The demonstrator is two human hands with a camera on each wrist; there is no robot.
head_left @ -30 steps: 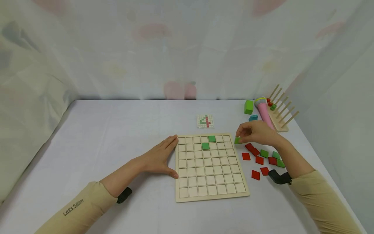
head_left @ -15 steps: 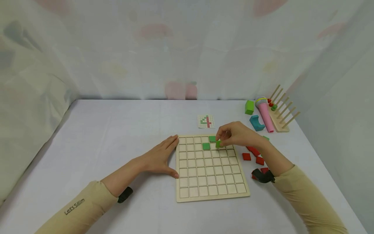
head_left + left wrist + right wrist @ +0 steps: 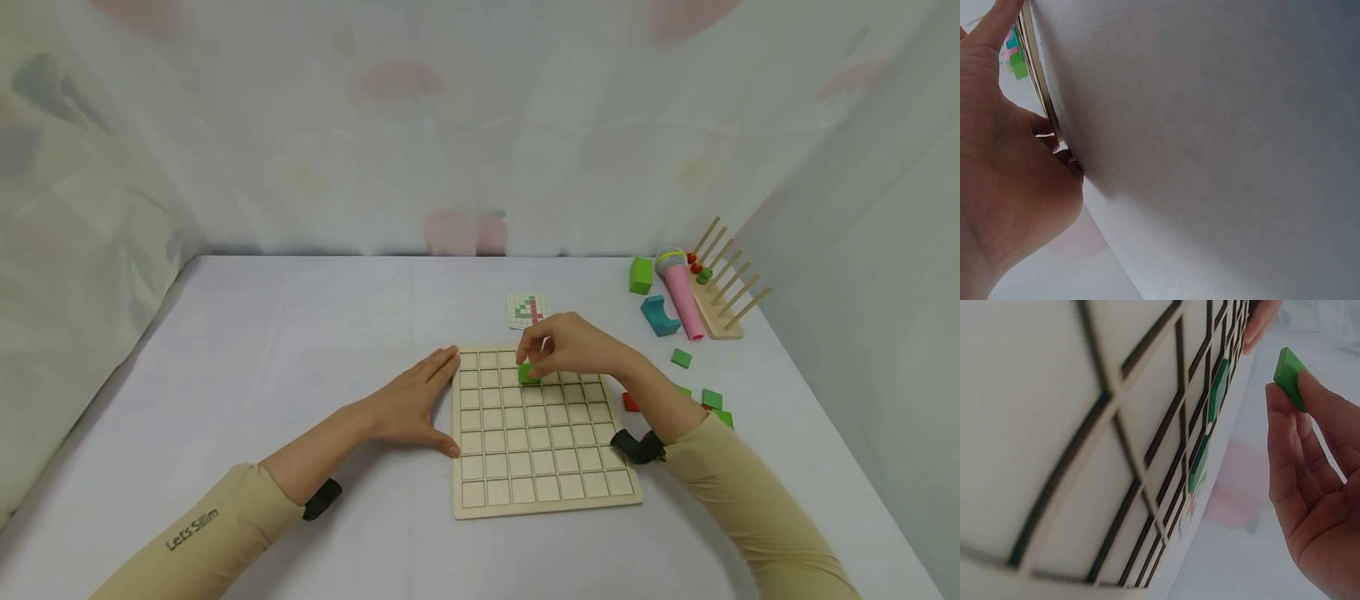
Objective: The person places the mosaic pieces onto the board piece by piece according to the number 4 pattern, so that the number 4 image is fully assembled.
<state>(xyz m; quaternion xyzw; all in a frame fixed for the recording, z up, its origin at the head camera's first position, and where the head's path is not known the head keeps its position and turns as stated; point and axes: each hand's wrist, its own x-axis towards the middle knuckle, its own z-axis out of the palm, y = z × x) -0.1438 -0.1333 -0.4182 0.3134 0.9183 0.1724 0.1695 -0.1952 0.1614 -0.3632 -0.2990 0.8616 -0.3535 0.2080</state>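
Observation:
My right hand (image 3: pixel 573 343) pinches a square green tile (image 3: pixel 1289 374) between thumb and fingers, over the upper middle of a wooden grid board (image 3: pixel 551 506). In the right wrist view the tile is tilted and raised off the board. Two darker green tiles sit in the grid, a nearer one (image 3: pixel 1217 390) and another (image 3: pixel 1199 464) beyond it; the right hand covers them in the head view. Along the board's left edge lies my left hand (image 3: pixel 408 404), fingers straight, fingertips at the upper left corner and thumb lower down the side.
Behind the board lies a small pattern card (image 3: pixel 522 308). To the right are loose green tiles (image 3: pixel 681 357) and red tiles (image 3: pixel 630 402), partly under the right arm. Farther back stand a green block (image 3: pixel 641 276), a teal arch block (image 3: pixel 658 317), a pink toy microphone (image 3: pixel 684 300) and a peg stand (image 3: pixel 731 331).
My right hand has carried the green tile leftward from beside the board's right edge to over its upper middle. The left hand has stayed in place.

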